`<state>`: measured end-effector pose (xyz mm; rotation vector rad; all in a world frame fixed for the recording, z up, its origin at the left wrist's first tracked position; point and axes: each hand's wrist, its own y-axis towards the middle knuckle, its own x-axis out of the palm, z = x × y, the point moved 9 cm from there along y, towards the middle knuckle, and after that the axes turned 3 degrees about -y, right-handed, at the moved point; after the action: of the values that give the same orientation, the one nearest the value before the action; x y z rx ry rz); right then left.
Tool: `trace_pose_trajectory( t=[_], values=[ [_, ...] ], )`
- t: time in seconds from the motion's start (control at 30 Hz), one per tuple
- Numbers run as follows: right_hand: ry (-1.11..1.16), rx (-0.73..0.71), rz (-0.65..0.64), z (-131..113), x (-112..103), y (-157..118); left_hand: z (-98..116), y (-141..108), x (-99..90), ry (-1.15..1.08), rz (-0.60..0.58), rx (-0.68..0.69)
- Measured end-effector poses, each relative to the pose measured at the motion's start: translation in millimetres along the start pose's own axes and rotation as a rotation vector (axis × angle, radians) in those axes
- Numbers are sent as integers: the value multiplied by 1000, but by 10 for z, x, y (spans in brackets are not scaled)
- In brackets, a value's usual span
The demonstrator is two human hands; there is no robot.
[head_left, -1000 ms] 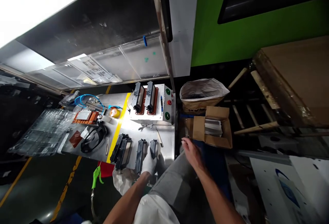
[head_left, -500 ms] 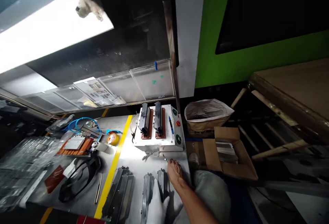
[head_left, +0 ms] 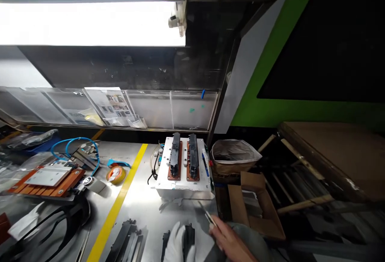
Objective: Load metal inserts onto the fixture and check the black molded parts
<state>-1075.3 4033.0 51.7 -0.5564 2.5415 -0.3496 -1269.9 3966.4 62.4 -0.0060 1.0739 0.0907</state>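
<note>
the black part (head_left: 189, 234) lies, long axis forward, against the left hand (head_left: 175, 246), whose grip is unclear, leftward of the right hand (head_left: 225, 236), closed on a slim tool (head_left: 208, 216).

Wears a white glove on the left hand (head_left: 174, 246), low at centre, cut off by the bottom edge. Points left fingers (head_left: 177, 232) forward, away from the body, fairly straight and close together — with the thumb (head_left: 191, 252) split off to the right and lower. Can't tell how firmly closed on that side. Has the right hand (head_left: 224, 236) bare, near the left and to its right. Slants the right wrist (head_left: 242, 250) up and leftward from bottom right. Curls right fingers (head_left: 217, 226) in, tips gathered in a pinch — slightly blurred.
</note>
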Motion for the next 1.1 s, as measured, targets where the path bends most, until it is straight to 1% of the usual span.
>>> trace_pose_trajectory(
  t=[0.03, 0.07, 0.1, 0.13, 0.2, 0.27, 0.3, 0.33, 0.4, 0.47, 0.5, 0.6, 0.77, 0.9, 1.03, 1.1],
  values=[
    [35, -3, 39, -116, -190, 6, 59, 153, -206, -89, 102, 7],
    [31, -20, 102, -274, -406, 48, 164, 333, -401, -158, 177, 42],
    [-11, -73, 181, -488, -630, 119, 311, 537, -576, -207, 222, 101],
    [-70, -152, 256, -739, -835, 208, 464, 762, -706, -221, 224, 145],
    [-203, -307, 351, -1233, -1119, 417, 783, 1211, -903, -201, 217, 234],
    [-304, -411, 398, -1606, -1266, 623, 1034, 1591, -1011, -127, 223, 294],
    [-351, -443, 407, -1735, -1297, 710, 1113, 1748, -1018, -97, 209, 302],
    [-405, -464, 402, -1829, -1299, 785, 1158, 1878, -1004, -69, 189, 296],
    [-541, -466, 378, -1914, -1267, 889, 1172, 2053, -926, -33, 121, 260],
    [-690, -418, 350, -1903, -1235, 941, 1130, 2121, -845, -3, 69, 220],
    [-751, -392, 339, -1885, -1228, 948, 1104, 2125, -819, 6, 62, 209],
    [-867, -354, 302, -1858, -1224, 924, 1035, 2090, -774, 7, 93, 205],
    [-901, -373, 273, -1886, -1216, 885, 926, 2081, -664, 25, 161, 227],
    [-896, -383, 273, -1906, -1196, 893, 901, 2088, -624, 47, 211, 267],
    [-934, -368, 278, -1941, -1191, 909, 943, 2086, -610, 173, 152, 264],
    [-961, -363, 286, -1974, -1196, 910, 973, 2089, -640, 215, 134, 254]
  ],
)
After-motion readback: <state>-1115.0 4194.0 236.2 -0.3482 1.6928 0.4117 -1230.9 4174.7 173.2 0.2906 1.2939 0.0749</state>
